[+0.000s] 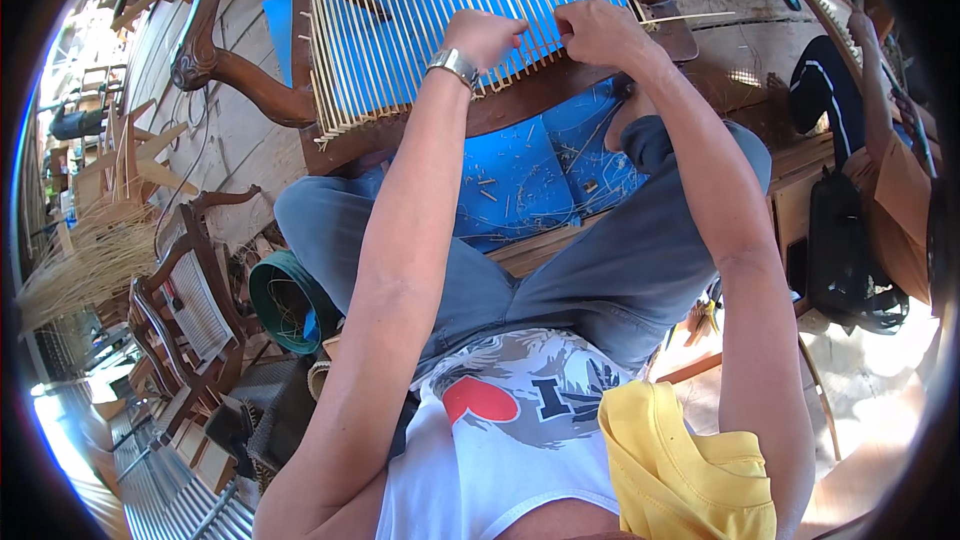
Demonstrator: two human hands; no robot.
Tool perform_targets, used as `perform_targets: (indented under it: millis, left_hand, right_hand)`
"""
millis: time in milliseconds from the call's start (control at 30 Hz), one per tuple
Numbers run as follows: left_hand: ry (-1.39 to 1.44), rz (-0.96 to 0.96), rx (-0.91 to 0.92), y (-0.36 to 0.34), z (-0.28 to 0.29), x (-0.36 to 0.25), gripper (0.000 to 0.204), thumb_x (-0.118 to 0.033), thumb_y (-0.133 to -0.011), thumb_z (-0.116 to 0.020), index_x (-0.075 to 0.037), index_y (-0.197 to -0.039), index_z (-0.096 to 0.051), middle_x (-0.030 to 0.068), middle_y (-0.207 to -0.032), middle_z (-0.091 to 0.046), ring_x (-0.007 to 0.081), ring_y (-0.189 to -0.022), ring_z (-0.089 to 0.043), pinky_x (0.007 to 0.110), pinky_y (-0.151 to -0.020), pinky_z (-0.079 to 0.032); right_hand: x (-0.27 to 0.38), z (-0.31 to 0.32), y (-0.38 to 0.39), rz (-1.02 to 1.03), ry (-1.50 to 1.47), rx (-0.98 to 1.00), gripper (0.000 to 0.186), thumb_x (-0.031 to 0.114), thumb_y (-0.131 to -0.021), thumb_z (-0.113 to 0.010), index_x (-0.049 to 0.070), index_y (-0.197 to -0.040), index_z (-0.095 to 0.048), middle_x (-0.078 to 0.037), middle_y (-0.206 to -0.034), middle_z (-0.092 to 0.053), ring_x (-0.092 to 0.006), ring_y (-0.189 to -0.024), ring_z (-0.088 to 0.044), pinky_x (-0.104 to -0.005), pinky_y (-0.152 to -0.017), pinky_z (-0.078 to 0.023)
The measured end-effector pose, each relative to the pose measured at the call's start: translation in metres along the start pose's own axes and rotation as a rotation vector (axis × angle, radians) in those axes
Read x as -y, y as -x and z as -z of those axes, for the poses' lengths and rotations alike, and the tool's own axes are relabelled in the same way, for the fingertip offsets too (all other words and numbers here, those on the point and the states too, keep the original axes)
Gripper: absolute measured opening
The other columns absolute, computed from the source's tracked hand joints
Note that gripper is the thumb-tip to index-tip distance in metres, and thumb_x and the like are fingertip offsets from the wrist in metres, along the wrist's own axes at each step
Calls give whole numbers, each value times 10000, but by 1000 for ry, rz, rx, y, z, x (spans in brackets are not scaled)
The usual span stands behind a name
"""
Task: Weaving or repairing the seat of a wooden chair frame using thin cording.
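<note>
A carved brown wooden chair seat frame (390,120) is strung with parallel pale cane strips (370,60), over blue sheeting (510,185). My left hand (483,38), with a metal watch at its wrist, is closed over the strips near the front rail, slightly blurred. My right hand (595,32) is beside it to the right, also closed, at the front right of the weave. What either pinches is too small to make out. A loose cane end (700,15) sticks out rightward past the frame, behind my right hand.
At left are another carved chair (200,310), a dark green bucket (280,302) and bundled loose cane (75,275). Another person (870,110) sits at right near a black bag (850,270). Cane scraps lie under the seat. Yellow cloth (680,460) rests by my right side.
</note>
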State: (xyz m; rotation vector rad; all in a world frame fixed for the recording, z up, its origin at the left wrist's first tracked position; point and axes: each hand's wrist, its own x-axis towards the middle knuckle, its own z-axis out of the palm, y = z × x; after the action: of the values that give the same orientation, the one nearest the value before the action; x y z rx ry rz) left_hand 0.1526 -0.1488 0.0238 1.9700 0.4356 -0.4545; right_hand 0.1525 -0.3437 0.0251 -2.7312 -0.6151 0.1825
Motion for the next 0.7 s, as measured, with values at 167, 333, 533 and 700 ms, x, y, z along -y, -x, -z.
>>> perform_targets:
  millis: [167, 333, 533, 700]
  left_hand:
    - [178, 44, 134, 1, 10, 5, 282, -250, -825, -788, -40, -714, -635, 10, -583, -564, 62, -440, -425, 222, -390, -300]
    - [213, 41, 157, 1, 8, 7, 266, -235, -840, -763, -62, -704, -614, -6, -570, -545, 54, -436, -418, 218, -414, -319]
    - [167, -6, 166, 5, 9, 5, 234, -220, -853, -725, -52, -721, -628, 3, -571, -553, 60, -434, -431, 219, -407, -327]
    - [-193, -142, 45, 14, 12, 3, 238, -203, -831, -682, -5, -702, -700, 61, -615, -656, 97, -454, -521, 253, -431, -394]
  right_hand:
    - [-7, -4, 0, 3, -34, -3, 205, 154, -761, -593, 142, -934, -702, -124, -929, -718, -329, -910, -682, -487, -795, -525]
    - [-10, -7, 1, -20, -24, -35, 206, 166, -765, -591, 140, -935, -704, -113, -926, -718, -330, -908, -679, -510, -799, -506]
    - [3, -6, 5, 12, 45, -39, 193, 171, -771, -602, 147, -937, -698, -112, -914, -715, -322, -907, -685, -584, -811, -458]
    - [9, -7, 8, 48, 149, -38, 180, 171, -797, -617, 152, -964, -681, -112, -898, -712, -308, -911, -689, -606, -816, -437]
